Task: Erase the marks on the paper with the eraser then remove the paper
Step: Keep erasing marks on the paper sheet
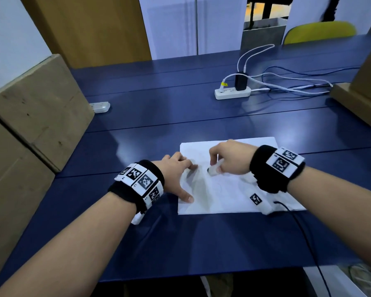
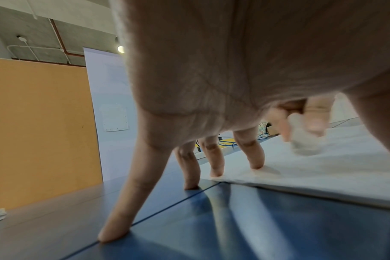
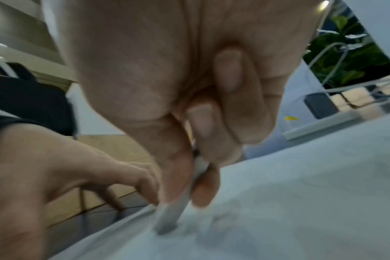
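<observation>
A white sheet of paper (image 1: 227,194) lies flat on the blue table (image 1: 159,116), with only faint grey marks on it. My right hand (image 1: 225,161) pinches a white eraser (image 1: 213,170) between thumb and fingers, and its greyed tip presses on the paper. The right wrist view shows the eraser (image 3: 174,214) tip down on a smudged patch of paper (image 3: 301,202). My left hand (image 1: 178,168) rests spread at the sheet's left edge. In the left wrist view its fingers (image 2: 255,154) stand straight, some on the paper (image 2: 312,168) and some on the table.
Cardboard boxes (image 1: 36,116) line the left edge, and another box (image 1: 364,88) stands at the far right. A white power strip (image 1: 232,92) with a black adapter and tangled cables lies behind the paper. A small white device (image 1: 100,107) sits at the left. A black cable (image 1: 308,236) trails off the front edge.
</observation>
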Demonstrator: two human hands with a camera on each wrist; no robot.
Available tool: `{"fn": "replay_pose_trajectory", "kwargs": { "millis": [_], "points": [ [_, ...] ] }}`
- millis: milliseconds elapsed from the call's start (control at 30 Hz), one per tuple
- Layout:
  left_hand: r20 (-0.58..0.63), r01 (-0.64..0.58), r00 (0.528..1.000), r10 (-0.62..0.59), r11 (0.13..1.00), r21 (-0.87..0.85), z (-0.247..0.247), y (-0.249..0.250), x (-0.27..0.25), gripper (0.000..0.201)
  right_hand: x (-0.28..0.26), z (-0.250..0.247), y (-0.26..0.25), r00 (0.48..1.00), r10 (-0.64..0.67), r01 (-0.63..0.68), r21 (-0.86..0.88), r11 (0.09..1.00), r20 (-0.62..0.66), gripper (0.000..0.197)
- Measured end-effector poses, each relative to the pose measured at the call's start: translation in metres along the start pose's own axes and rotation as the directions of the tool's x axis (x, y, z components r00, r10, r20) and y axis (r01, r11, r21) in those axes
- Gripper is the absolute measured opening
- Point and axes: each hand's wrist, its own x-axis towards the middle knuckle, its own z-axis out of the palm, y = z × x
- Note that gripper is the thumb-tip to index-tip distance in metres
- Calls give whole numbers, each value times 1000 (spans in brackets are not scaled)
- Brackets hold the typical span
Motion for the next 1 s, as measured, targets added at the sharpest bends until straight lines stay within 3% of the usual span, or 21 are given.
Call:
{"fn": "replay_pose_trajectory", "kwargs": {
  "millis": [133,233,333,400,500,567,733,800,933,1000],
  "points": [
    [5,0,1000,0,1000,-1,0,0,0,101,-19,12,-7,956,-130,148,-47,988,263,14],
    [10,0,1000,0,1000,12,0,1,1,101,-7,6,-5,988,-92,105,-104,989,128,17],
    [17,4,1000,-4,1000,10,-1,1,0,102,6,-4,3,1000,22,-22,-37,999,-18,12],
    [19,3,1000,-3,1000,6,-1,0,0,102,1,-2,3,1000,-2,2,-57,998,0,10],
    [18,-6,1000,6,1000,11,0,0,1,102,-18,6,-4,981,-100,116,-87,990,168,12],
    [19,-1,1000,1,1000,16,-1,1,1,102,-20,7,-7,965,-101,126,-91,988,242,14],
    [18,16,1000,-16,1000,19,-3,3,0,101,7,-4,5,999,49,-49,-35,998,16,13],
    [21,16,1000,-16,1000,18,-3,3,0,102,5,-4,7,1000,27,-28,-45,999,-8,12],
    [19,10,1000,-10,1000,28,-3,3,1,102,-15,8,-1,954,-117,137,-57,989,277,15],
    [20,12,1000,-12,1000,29,-3,3,1,102,-12,8,-3,950,-106,131,-66,989,293,14]
  ]
}}
